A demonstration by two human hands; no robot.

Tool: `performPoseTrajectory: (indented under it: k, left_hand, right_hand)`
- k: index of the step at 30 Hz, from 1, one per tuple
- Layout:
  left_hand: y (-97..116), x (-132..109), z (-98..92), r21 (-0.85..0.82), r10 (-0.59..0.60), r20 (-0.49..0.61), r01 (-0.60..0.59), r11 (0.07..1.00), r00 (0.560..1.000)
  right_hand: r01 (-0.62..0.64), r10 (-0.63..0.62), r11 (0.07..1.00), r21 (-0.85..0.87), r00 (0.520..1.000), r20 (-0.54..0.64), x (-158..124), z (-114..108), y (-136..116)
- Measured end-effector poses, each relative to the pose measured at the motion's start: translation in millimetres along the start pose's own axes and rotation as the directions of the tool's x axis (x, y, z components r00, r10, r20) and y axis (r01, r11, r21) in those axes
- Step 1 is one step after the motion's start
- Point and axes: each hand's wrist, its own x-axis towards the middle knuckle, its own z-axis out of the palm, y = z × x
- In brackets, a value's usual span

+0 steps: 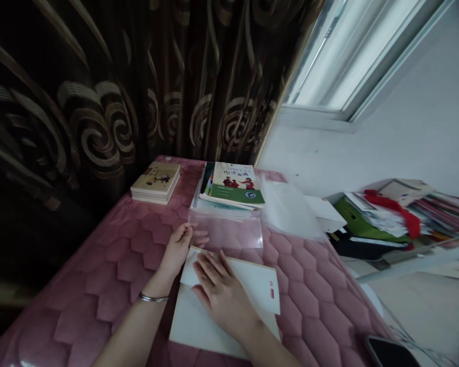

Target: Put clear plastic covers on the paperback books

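Note:
A book with pale cream covers (pixel 214 321) lies on the pink padded table cover. My right hand (pixel 222 290) rests flat on its upper part, fingers stretched out and slightly spread. Small red print shows near the book's right edge. Just beyond the book is a clear plastic sleeve (pixel 233 232). At the sleeve's left edge, my left hand (pixel 181 239) has thumb and forefinger pinched on the plastic, its other fingers behind it. A silver bracelet (pixel 153 297) circles my left wrist.
Beyond the sleeve stands a stack of books (pixel 233 186) with a green and white one on top. Tan books (pixel 156 181) are piled at the far left. Clear plastic sheets (pixel 290 209) and a white box (pixel 325 211) lie right. A phone (pixel 390 351) sits near the front right.

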Motion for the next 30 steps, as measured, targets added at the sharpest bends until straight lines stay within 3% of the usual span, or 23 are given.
performPoseTrajectory:
  k: [8, 17, 20, 24, 27, 30]
  left_hand:
    - [-9, 1, 1.2, 0.016, 0.015, -0.099, -0.014, 1.0, 0.995]
    - [-4, 0, 4.6, 0.087, 0.015, -0.11, -0.005, 0.996, 0.994]
    - [-3, -2, 1.5, 0.279, 0.069, -0.15, -0.025, 0.96, 0.986]
    - [-3, -9, 0.6, 0.63, 0.225, -0.13, -0.095, 0.771, 0.966]
    - [-5, -12, 3.5, 0.705, 0.252, -0.121, -0.096, 0.703, 0.96]
    - [-8, -12, 4.5, 0.683, 0.298, -0.12, -0.139, 0.717, 0.947]
  right_hand:
    - [0.012, -0.012, 0.999, 0.031, 1.0, 0.002, -2, 3, -2]
    - [0.008, -0.008, 1.0, -0.005, 1.0, -0.018, 0, 5, 0]
    - [0.004, -0.004, 1.0, -0.004, 1.0, -0.031, 2, 6, 1]
    - [-0.02, 0.021, 1.0, 0.009, 0.998, -0.053, 5, 10, 2]
    - [-0.027, 0.03, 0.999, 0.038, 0.997, -0.071, 6, 5, 3]
    - [-0.085, 0.088, 0.995, 0.06, 0.995, -0.041, 6, -14, 8]
